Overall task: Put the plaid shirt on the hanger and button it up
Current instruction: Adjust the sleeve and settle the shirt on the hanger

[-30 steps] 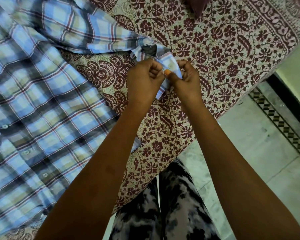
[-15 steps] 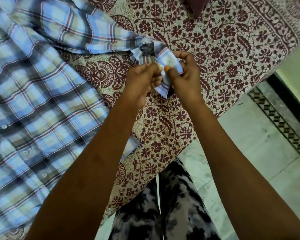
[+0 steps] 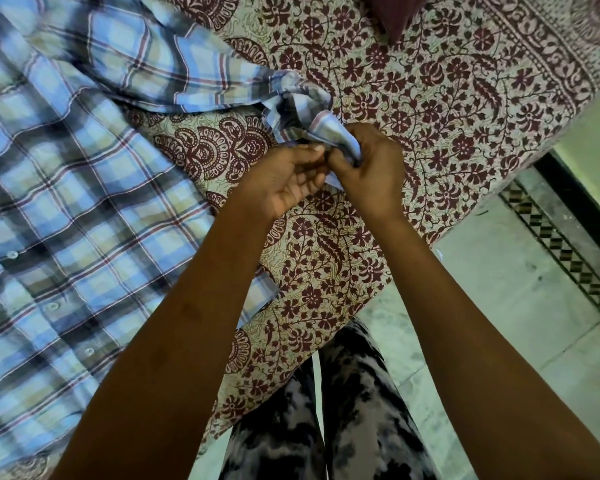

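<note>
The blue plaid shirt (image 3: pixel 84 209) lies spread on the bed, filling the left of the view, with white buttons (image 3: pixel 13 254) along its front. Its sleeve (image 3: pixel 174 71) runs right across the sheet and ends in a bunched cuff (image 3: pixel 312 112). My right hand (image 3: pixel 371 168) grips the end of that cuff, fingers curled round the fabric. My left hand (image 3: pixel 284 178) is turned palm up beside it, its curled fingertips meeting the cuff at my right thumb. No hanger is in view.
The bed is covered by a maroon floral sheet (image 3: pixel 430 98), its edge running diagonally down to the left. Pale tiled floor (image 3: pixel 499 289) with a patterned border lies to the right. A dark cushion corner (image 3: pixel 392 12) shows at the top. My legs (image 3: pixel 326 410) stand against the bed.
Both hands have shifted slightly right and down with the cuff. My left hand has rolled palm up, and my right hand has closed more fully over the cuff end.
</note>
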Available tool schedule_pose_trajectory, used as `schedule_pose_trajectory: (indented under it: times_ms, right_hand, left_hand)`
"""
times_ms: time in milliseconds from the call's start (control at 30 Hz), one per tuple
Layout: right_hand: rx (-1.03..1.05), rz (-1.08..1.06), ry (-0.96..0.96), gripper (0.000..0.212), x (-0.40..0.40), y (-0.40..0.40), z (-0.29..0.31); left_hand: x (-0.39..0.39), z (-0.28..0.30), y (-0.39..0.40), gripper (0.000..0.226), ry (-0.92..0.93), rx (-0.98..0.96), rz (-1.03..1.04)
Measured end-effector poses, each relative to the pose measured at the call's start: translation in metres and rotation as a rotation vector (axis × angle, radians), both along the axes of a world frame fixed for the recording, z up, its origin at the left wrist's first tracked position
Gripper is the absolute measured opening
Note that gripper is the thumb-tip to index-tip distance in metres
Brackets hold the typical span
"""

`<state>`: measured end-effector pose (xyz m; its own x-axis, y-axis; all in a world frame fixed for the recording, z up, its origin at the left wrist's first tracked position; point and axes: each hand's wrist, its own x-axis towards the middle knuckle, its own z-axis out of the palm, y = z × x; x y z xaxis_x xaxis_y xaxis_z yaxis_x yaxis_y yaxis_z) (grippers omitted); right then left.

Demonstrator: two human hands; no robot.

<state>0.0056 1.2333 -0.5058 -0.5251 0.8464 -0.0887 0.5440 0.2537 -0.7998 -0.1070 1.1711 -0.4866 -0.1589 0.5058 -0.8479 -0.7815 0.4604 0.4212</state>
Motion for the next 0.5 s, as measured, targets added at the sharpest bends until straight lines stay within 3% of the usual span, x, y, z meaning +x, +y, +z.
schedule_pose_trajectory:
  times_ms: [67,167,267,333,400,467,500]
  right_hand:
    - [0.176,0.024,-0.078,0.024,0.008,0.003,0.001]
    - [0.350,0.105,-0.154,0.025,0.023,0.011,-0.002]
    - [0.270,0.145,-0.132,0.025,0.033,0.017,-0.004]
    - [0.018,0.069,-0.038,0.033,0.039,0.016,-0.006]
    - [-0.478,-0.091,0.173,0.047,0.045,0.015,0.001]
    - [-0.985,-0.277,0.457,0.048,0.053,0.017,0.006]
    - [-1.136,-0.362,0.539,0.048,0.057,0.019,0.005]
  left_hand:
    - [-0.003,0.000,-0.003,0.015,-0.032,-0.029,0.139]
    - [-0.010,-0.002,-0.005,0.047,-0.095,0.036,0.229]
    - [0.002,0.001,0.006,0.034,0.027,-0.057,0.124]
    - [0.012,0.002,0.016,0.021,0.094,-0.141,0.178]
    - [0.019,0.000,0.021,0.020,0.078,-0.123,0.258]
    - [0.023,-0.003,0.020,0.021,0.071,-0.084,0.240]
    - [0.024,-0.004,0.018,0.024,0.082,-0.066,0.204]
